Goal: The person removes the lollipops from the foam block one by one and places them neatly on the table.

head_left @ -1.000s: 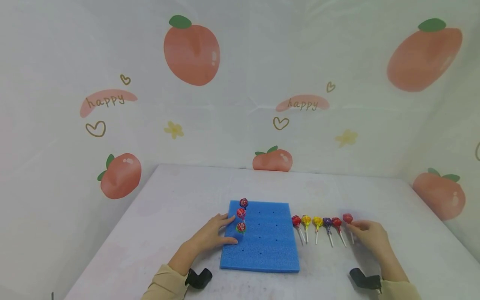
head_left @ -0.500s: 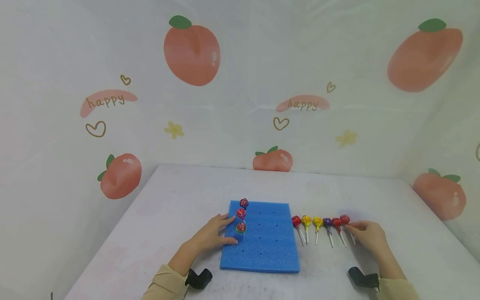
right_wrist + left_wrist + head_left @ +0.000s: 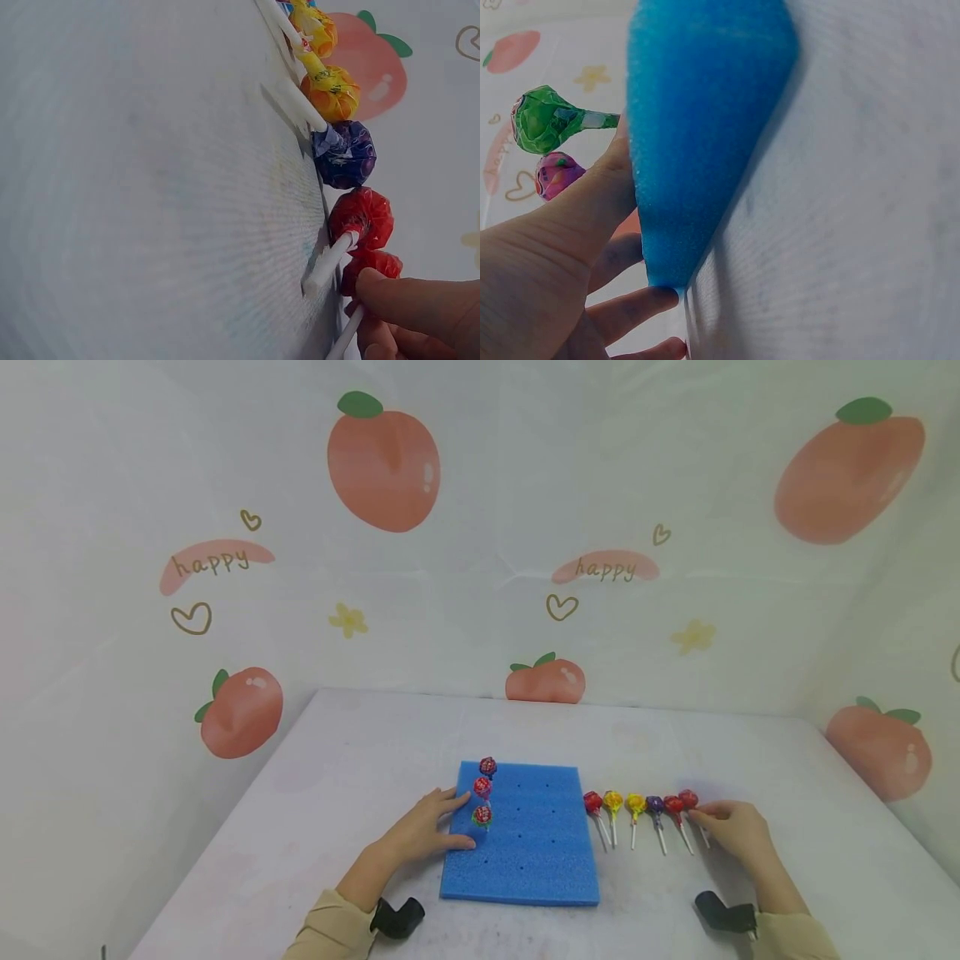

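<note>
A blue foam board (image 3: 540, 872) dotted with small holes lies on the table. Three wrapped lollipops stand upright along its left side, the nearest one (image 3: 482, 815) red on top with green below. My left hand (image 3: 420, 828) rests on the board's left edge, thumb and fingers spread; the left wrist view shows fingertips touching its side. To the right of the board, my right hand (image 3: 738, 835) pinches a red lollipop (image 3: 370, 270) just below its candy. This lollipop is at the right end of a row, close beside another red lollipop (image 3: 362, 217).
Leftward along the row lie a purple lollipop (image 3: 655, 804), two yellow lollipops, one of them the nearer yellow lollipop (image 3: 635, 803), and a red lollipop (image 3: 592, 802) by the board's right edge. Behind the white table (image 3: 375, 735) hangs a fruit-printed backdrop (image 3: 480, 610).
My right hand has shifted slightly left with the red lollipop, bringing it against or close to its neighbour in the row. The left hand and the board have stayed put.
</note>
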### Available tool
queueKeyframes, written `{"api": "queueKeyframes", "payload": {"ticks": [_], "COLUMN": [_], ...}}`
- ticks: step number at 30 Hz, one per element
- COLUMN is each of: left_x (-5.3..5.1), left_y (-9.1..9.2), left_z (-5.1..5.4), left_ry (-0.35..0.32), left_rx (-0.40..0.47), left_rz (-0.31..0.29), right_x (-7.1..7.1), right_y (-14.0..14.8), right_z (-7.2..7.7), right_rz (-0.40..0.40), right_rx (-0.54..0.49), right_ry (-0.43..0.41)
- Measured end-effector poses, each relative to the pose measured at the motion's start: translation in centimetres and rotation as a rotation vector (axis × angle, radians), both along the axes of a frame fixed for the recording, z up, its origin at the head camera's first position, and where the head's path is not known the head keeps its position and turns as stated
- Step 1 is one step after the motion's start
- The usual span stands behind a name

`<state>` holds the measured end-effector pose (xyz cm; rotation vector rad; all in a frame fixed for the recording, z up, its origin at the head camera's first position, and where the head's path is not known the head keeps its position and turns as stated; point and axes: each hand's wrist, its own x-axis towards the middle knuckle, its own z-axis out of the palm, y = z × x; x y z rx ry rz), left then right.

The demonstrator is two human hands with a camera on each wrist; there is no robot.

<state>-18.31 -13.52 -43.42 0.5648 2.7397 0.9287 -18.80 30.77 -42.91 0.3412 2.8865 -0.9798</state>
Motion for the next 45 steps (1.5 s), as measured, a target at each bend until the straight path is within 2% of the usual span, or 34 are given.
{"api": "queueKeyframes", "payload": {"ticks": [10,26,29,33,39,45], "left_x": [0.1,0.0,0.0,0.0,0.0,0.1], "left_y": [0.1,0.1,0.1,0.0,0.0,0.1], "left_z": [0.2,0.0,-0.1,-0.1,0.0,0.1], "left_ry": [-0.012,-0.003,-0.001,-0.004,-0.005,-0.018], "left_rx": [-0.002,-0.019,-0.019,-0.016,-0.012,-0.016], "left_rz": [0.010,0.020,0.017,0.015,0.013,0.020], "right_x": [-0.1,0.4,0.5,0.7,0.6,0.4], "right_y": [0.1,0.1,-0.6,-2.2,-5.0,-8.4], "right_z": [0.0,1.5,2.1,3.0,3.7,3.7], "right_rz": [0.015,-0.006,-0.027,-0.012,0.063,0.160], "right_rx": [-0.008,-0.030,-0.028,-0.016,-0.007,-0.041], "right_ry": [-0.021,-0.023,-0.009,0.068,0.170,0.185]}}
